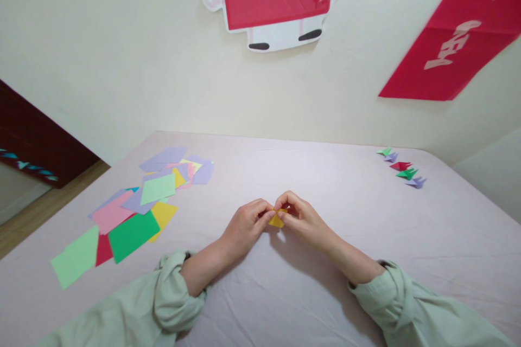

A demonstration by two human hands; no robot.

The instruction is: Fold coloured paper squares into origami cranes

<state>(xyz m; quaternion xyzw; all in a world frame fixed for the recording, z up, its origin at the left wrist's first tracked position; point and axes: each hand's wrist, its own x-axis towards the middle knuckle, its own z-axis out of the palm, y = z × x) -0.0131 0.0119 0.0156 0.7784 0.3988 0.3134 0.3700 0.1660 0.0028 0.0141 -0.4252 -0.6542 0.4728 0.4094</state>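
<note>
Rolled green sleeves (pixel 163 303) nearest, then L hand (pixel 244 225) & R hand (pixel 303 218), both grips pinched on yellow folded paper (pixel 277 222) mid pink sheet (pixel 325 173), loose colour squares (pixel 134 211) to L, folded bits (pixel 402 169) far R; red banner (pixel 456 38) w/ white lettering, unreadable.

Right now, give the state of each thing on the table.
yellow paper: partly folded, pinched between both hands.
left hand: closed on the yellow paper.
right hand: closed on the yellow paper.
coloured sheets: flat, unfolded, overlapping loosely at left.
folded figures: lying in a row, far right.
</note>
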